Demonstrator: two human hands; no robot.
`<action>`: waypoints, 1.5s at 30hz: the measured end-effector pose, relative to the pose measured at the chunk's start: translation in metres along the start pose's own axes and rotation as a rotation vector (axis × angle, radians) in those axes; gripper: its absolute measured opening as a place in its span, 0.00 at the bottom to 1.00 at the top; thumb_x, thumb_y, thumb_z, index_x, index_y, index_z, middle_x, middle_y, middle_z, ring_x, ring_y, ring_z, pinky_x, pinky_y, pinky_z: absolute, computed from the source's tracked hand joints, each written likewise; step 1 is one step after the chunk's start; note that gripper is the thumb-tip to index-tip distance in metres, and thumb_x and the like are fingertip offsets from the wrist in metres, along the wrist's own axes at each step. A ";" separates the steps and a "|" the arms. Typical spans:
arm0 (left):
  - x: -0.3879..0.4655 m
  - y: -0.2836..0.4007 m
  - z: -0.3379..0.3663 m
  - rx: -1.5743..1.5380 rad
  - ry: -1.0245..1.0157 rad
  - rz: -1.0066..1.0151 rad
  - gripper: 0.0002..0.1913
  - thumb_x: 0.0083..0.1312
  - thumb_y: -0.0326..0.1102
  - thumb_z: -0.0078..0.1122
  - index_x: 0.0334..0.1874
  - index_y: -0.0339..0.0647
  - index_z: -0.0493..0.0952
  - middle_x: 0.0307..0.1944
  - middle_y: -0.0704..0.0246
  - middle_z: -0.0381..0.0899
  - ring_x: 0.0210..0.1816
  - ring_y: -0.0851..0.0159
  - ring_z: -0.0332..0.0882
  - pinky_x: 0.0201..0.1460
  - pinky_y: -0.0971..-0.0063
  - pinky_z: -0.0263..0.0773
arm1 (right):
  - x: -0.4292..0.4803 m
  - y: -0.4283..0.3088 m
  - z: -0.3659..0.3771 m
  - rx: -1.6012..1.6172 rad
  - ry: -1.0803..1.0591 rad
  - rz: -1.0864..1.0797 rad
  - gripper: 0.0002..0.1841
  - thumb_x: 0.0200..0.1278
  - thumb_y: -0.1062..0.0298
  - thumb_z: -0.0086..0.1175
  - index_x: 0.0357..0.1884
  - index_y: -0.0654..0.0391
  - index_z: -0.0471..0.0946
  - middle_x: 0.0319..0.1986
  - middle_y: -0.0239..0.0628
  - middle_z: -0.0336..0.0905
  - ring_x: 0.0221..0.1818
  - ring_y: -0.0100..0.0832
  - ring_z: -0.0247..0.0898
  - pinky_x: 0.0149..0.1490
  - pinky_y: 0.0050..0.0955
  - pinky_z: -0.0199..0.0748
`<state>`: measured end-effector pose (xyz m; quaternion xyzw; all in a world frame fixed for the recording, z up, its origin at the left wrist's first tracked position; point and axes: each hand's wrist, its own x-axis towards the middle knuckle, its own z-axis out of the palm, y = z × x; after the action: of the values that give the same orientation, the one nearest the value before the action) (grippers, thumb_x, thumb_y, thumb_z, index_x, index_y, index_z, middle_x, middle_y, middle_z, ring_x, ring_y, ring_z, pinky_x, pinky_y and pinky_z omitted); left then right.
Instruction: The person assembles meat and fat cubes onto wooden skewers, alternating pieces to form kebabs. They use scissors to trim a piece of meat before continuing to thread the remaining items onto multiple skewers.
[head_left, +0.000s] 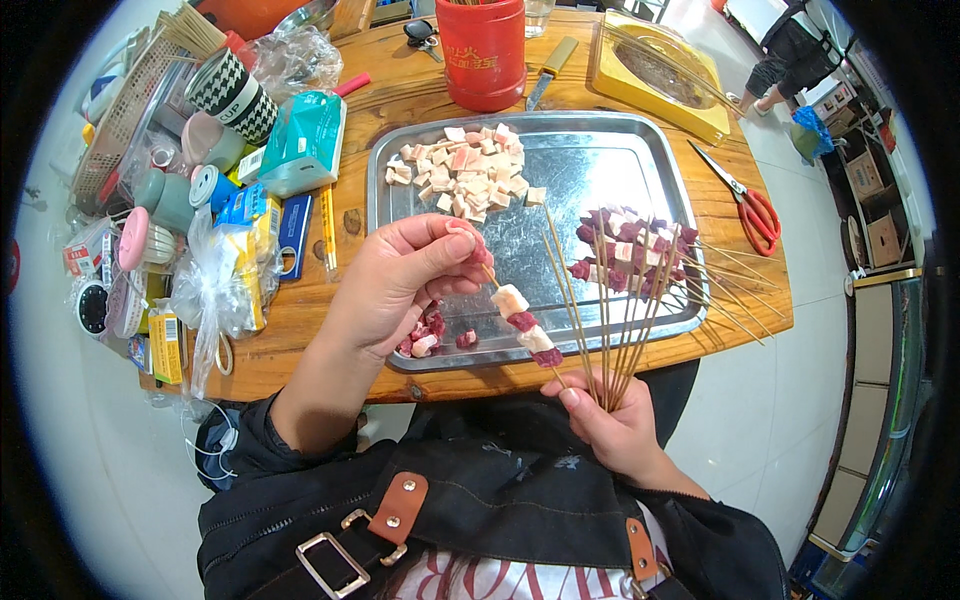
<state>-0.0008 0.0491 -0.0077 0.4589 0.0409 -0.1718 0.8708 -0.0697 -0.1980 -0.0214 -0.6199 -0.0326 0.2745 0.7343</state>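
Note:
My left hand (409, 281) pinches a piece of red meat (478, 253) at the tip of a wooden skewer. That skewer carries alternating white fat cubes (510, 300) and red meat (547, 357). Its lower end is in my right hand (611, 420), which also grips a fan of several bare skewers (606, 330). Below both hands lies a metal tray (525, 240). It holds a pile of pale fat cubes (469, 169) at its far left, red meat pieces (424, 334) partly hidden behind my left wrist, and a stack of loaded skewers (634, 251) at the right.
Scissors with red handles (759, 217) lie right of the tray. Behind it stand a red canister (482, 56), a knife (553, 71) and a yellow-framed container (660, 71). Bottles, a tissue pack (300, 146) and bags crowd the wooden table's (360, 202) left side. A person (796, 56) is at the upper right.

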 end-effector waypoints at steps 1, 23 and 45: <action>0.000 0.000 0.000 0.006 -0.010 -0.008 0.06 0.63 0.31 0.56 0.37 0.35 0.77 0.33 0.65 0.80 0.34 0.72 0.80 0.39 0.81 0.76 | 0.000 0.000 0.000 0.008 -0.006 -0.004 0.10 0.65 0.70 0.50 0.42 0.63 0.77 0.20 0.23 0.69 0.19 0.12 0.58 0.23 0.14 0.54; -0.020 0.023 -0.001 1.402 0.110 0.320 0.14 0.55 0.31 0.60 0.45 0.38 0.76 0.42 0.63 0.76 0.44 0.63 0.75 0.44 0.73 0.71 | 0.022 -0.072 -0.081 -1.354 -0.014 -0.722 0.17 0.40 0.80 0.57 0.38 0.59 0.80 0.16 0.39 0.73 0.18 0.34 0.71 0.26 0.26 0.67; -0.019 0.015 -0.017 0.549 0.119 0.129 0.10 0.63 0.28 0.55 0.45 0.35 0.76 0.38 0.68 0.79 0.37 0.75 0.76 0.39 0.83 0.72 | -0.005 -0.006 -0.018 -0.165 -0.050 -0.060 0.26 0.59 0.79 0.45 0.62 0.58 0.64 0.19 0.20 0.64 0.19 0.13 0.53 0.28 0.14 0.53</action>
<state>-0.0118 0.0757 -0.0010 0.6883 0.0147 -0.0936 0.7192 -0.0648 -0.2165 -0.0180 -0.6699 -0.0919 0.2641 0.6878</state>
